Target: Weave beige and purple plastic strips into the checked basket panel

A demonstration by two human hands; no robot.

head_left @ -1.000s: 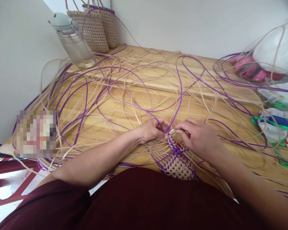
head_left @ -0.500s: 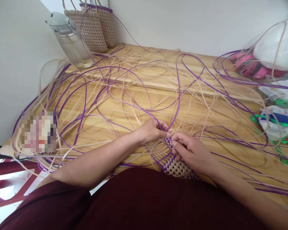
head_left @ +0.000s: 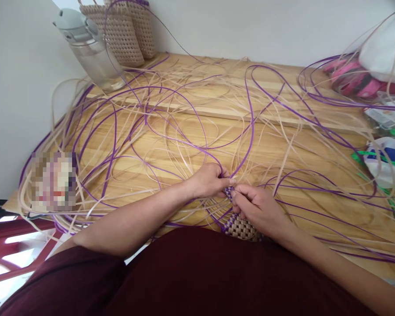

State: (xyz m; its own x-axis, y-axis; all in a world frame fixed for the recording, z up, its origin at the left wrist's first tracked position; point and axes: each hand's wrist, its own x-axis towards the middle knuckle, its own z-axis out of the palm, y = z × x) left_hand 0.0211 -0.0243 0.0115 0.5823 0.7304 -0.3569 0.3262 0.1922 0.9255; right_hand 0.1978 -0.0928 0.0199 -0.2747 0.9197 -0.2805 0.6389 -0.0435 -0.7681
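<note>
A small piece of open weaving [head_left: 242, 228] in beige and purple strips lies against my shirt front, partly covered by my hand and clothing. My left hand [head_left: 213, 179] pinches its narrow purple-and-beige upper end between thumb and fingers. Close beside it, my right hand [head_left: 253, 202] is closed at the same end, thumb against forefinger, the fingertips partly hidden. A long purple strip [head_left: 251, 127] rises from the woven end and loops away over the table. Pale loose strips fan out to the left below my left hand.
Tangled beige and purple strips cover the wooden table [head_left: 171, 166]. A water bottle [head_left: 94, 57] and woven baskets [head_left: 118, 37] stand at the back left. On the right are a pink bundle [head_left: 355, 81], a white bag [head_left: 386, 48] and plastic packets [head_left: 383, 162].
The view has shifted slightly, so right-hand items sit further right and back-left items higher. My hands stay close together on the weaving, with only small finger movements.
</note>
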